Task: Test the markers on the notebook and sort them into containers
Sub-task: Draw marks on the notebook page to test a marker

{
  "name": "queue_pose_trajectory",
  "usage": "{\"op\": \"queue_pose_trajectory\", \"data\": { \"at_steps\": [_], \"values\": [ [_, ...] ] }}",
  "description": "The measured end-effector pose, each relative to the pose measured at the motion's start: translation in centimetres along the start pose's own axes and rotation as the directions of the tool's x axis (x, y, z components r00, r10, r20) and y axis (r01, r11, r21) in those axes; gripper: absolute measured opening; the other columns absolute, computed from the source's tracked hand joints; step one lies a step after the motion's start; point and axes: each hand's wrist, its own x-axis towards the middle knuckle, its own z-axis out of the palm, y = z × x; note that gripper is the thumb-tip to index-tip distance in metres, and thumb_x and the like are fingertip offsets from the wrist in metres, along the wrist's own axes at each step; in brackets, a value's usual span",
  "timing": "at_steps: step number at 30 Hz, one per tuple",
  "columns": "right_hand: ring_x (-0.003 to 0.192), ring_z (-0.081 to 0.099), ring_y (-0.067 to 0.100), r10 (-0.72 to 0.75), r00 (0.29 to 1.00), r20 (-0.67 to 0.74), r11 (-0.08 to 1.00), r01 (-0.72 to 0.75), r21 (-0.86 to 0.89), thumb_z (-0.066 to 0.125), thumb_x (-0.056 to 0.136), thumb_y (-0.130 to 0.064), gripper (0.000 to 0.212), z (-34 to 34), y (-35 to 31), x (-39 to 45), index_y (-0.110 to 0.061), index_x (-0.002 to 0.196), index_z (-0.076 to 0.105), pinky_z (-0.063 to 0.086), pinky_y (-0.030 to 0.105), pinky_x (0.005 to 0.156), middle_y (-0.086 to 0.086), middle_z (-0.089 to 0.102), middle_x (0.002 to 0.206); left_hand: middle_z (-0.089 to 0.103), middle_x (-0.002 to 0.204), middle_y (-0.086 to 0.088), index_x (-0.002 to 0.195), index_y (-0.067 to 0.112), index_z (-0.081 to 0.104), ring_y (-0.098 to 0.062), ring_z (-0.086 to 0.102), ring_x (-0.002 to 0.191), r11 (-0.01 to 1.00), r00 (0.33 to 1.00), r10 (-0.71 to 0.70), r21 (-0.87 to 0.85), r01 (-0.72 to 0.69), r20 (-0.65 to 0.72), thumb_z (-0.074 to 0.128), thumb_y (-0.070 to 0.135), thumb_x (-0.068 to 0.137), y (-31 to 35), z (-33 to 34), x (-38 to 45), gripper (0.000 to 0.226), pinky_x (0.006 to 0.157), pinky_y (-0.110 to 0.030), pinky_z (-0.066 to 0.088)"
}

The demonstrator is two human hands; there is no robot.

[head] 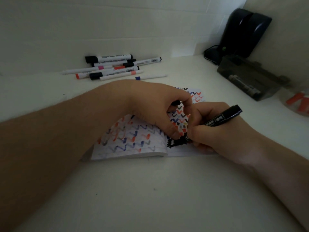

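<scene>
An open lined notebook [133, 144] lies in the middle of the white table, its pages full of black, blue and red zigzag strokes. My right hand [215, 131] grips a black marker [224, 117], tip down on the page beside a fresh black scribble [175, 142]. My left hand [158, 108] rests on the notebook with curled fingers around a small black cap [176, 102], its thumb pressing the page. A heap of several white markers [117, 66] with black, red, pink and blue caps lies at the back.
A dark rectangular container [247, 77] stands at the right, behind it a black device [244, 30] with a cable. A clear container with red markers inside [297, 102] shows at the right edge. White walls close the back and right.
</scene>
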Motion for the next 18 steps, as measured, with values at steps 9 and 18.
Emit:
{"op": "queue_pose_trajectory", "data": {
  "at_steps": [9, 18],
  "values": [
    [0.043, 0.052, 0.016, -0.012, 1.0, 0.001, 0.998, 0.012, 0.058, 0.064, 0.071, -0.002, 0.011, -0.1, 0.5, 0.0, 0.003, 0.066, 0.056, 0.041, 0.022, 0.043, 0.015, 0.058, 0.056, 0.06, 0.097, 0.028, 0.116, 0.051, 0.053, 0.007, 0.057, 0.088, 1.0, 1.0, -0.02, -0.001, 0.02, 0.003, 0.089, 0.058, 0.066, 0.2, 0.0, -0.2, 0.061, 0.078, -0.025, 0.049],
    [0.043, 0.03, 0.012, -0.019, 0.999, -0.029, 0.765, 0.034, 0.643, 0.074, 0.073, -0.012, 0.023, -4.4, 1.5, 1.5, -0.015, 0.073, 0.051, 0.029, 0.015, 0.037, 0.004, 0.039, 0.054, 0.075, 0.105, 0.018, 0.117, 0.03, 0.045, -0.004, 0.067, 0.104, 0.958, 0.983, -0.134, -0.269, 0.096, -0.126, 0.059, 0.023, 0.103, -1.0, -0.7, -0.5, 0.02, 0.098, -0.037, 0.052]
  ]
}}
